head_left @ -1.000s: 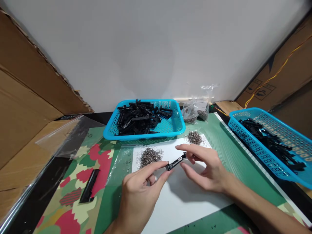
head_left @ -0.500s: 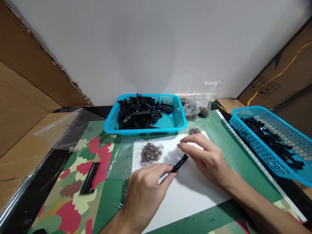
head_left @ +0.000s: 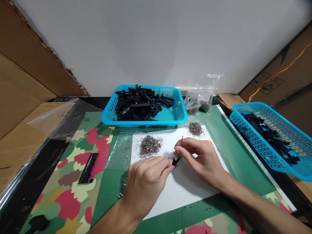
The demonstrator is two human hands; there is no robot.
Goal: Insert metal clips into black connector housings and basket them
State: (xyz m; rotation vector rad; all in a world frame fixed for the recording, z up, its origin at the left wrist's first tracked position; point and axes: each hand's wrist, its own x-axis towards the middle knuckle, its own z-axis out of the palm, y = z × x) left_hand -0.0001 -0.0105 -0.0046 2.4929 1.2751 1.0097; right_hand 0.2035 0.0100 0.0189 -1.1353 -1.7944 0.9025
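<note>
My left hand (head_left: 148, 175) pinches a small black plastic part (head_left: 175, 160) over a white sheet (head_left: 168, 195); the fingers hide most of the part. Closed around a thin metal tool (head_left: 181, 143), my right hand (head_left: 201, 159) holds it upright with its lower end at the black part. Left of the hands lies a pile of small metal springs or clips (head_left: 149, 145) on the sheet. A smaller pile (head_left: 195, 128) sits behind my right hand.
A blue basket (head_left: 143, 123) of black parts stands at the back, another (head_left: 258, 152) at the right. Clear bags (head_left: 204, 100) lean against the wall. One long black part (head_left: 88, 168) lies at left; a dark object (head_left: 39, 223) is at lower left.
My right hand has come down and closer to my left, and the metal tool now shows upright in its fingers. The black part is more covered. The camera view has shifted slightly.
</note>
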